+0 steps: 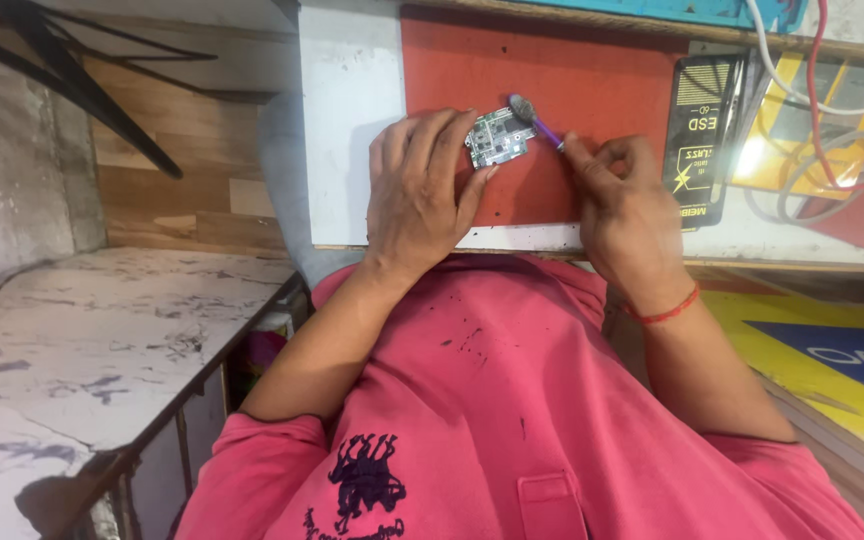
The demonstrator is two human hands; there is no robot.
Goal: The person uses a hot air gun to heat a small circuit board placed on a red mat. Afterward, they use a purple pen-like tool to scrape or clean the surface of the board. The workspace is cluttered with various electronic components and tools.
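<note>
Green circuit board (497, 137), small and thin, lies flat on the red mat (592, 90) that covers the middle of my desk (347, 120). My left hand (422, 190) rests over its near-left side, the fingers (472, 185) curled down so their tips press the board's edge and corner against the mat. My right hand (627, 200) has its grip pinched together on the purple handle of a small brush (535, 120), whose grey bristle head sits at the board's upper right corner, touching it or just above; I cannot tell which.

I judge the board to be very light and stiff, but fragile: tiny parts stud its face, so it is best held by the bare edges and corners, as my left fingers do, never by pressing on the components. Being so light, it would likely skid on the mat under the brush unless pinned. The brush handle is slim and probably smooth, so a fingertip pinch close to the head gives the most control.

Just right of the mat lies a black packet with yellow markings (702, 130), and beyond it loose cables (802, 70).
</note>
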